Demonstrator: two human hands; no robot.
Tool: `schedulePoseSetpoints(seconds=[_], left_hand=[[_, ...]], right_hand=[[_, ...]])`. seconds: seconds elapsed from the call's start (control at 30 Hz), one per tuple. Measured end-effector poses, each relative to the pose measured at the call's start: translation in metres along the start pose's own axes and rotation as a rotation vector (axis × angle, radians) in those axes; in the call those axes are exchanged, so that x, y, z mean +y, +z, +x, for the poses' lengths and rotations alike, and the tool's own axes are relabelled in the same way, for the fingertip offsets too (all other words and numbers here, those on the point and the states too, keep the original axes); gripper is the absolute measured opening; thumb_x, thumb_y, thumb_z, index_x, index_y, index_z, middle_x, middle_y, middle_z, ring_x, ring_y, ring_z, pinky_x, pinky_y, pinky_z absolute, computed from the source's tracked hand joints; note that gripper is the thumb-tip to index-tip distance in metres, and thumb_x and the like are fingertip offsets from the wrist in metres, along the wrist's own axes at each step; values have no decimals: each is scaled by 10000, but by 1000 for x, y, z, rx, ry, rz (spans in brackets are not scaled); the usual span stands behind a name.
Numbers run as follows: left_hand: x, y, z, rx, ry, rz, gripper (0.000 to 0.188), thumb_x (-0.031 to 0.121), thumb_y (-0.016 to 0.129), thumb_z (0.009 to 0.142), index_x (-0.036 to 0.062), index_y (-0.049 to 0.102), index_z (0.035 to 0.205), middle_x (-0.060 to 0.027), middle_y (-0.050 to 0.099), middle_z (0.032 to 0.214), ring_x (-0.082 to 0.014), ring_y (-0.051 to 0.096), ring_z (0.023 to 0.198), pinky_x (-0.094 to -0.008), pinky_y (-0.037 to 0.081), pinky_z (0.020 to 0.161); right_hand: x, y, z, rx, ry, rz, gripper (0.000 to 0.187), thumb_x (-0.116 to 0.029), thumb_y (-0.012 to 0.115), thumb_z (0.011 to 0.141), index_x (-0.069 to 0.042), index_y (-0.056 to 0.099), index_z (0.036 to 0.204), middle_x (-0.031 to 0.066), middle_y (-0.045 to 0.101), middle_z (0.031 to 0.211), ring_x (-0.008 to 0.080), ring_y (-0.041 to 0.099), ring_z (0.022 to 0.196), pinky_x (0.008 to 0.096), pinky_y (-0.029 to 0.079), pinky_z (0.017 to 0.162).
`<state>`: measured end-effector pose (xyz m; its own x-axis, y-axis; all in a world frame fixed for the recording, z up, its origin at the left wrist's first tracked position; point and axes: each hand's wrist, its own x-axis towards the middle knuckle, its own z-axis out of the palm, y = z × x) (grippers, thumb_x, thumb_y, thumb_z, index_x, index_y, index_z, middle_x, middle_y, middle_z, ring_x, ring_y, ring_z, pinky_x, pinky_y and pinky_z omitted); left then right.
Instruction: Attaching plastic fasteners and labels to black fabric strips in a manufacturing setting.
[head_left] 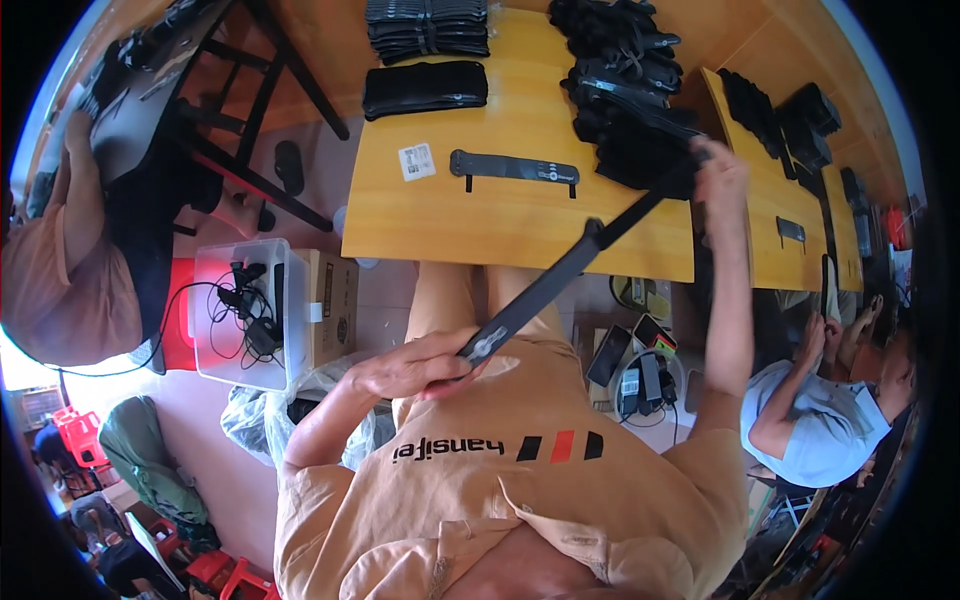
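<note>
"Head camera view: what are your hands up to?"

"Both are on one black strap (540,290). My left hand (420,365) is closed on its near end, fingers curled, just in front of my tan shirt (490,405). My right hand (720,185), raised over the right side of the yellow table (430,225), is closed on the far end. It's blurred, so I can't tell which fingers pinch."

"Any writing?"

"Pale print with a round mark on the strap, just beside my left fingers. Similar print shows on a flat strap (515,167) lying on the table, and the white sticker (417,161) to its left carries a square code. My shirt has dark letters, upside down from up here, beside slanted black and red bars."

"And the strap itself?"

"Between my hands, slanting from near left to far right across the table's near edge. Its upper part passes just beside a heap of black straps (625,90); a neat stack (428,30) sits far left."
</note>
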<state>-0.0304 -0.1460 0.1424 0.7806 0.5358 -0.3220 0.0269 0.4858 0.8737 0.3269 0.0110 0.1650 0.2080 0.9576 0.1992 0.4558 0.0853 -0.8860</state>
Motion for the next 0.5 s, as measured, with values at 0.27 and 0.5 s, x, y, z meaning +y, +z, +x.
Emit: schedulePoseSetpoints(seconds=[0.27,0.5], left_hand=[[-37,-21,-53,115,-29,-208,209,209,454,861,7,467,913,9,423,527,-44,380,402,-196,277,380],[-20,-15,-21,381,18,55,193,92,345,866,5,470,984,33,390,507,-33,349,402,-191,268,388]], right_hand=[[8,-117,41,270,-120,-92,260,-215,541,895,-71,635,1089,-56,382,539,22,368,456,178,334,413],[-19,21,-63,-383,-129,2,81,-20,534,843,-34,613,856,-11,517,656,51,442,498,188,373,464]])
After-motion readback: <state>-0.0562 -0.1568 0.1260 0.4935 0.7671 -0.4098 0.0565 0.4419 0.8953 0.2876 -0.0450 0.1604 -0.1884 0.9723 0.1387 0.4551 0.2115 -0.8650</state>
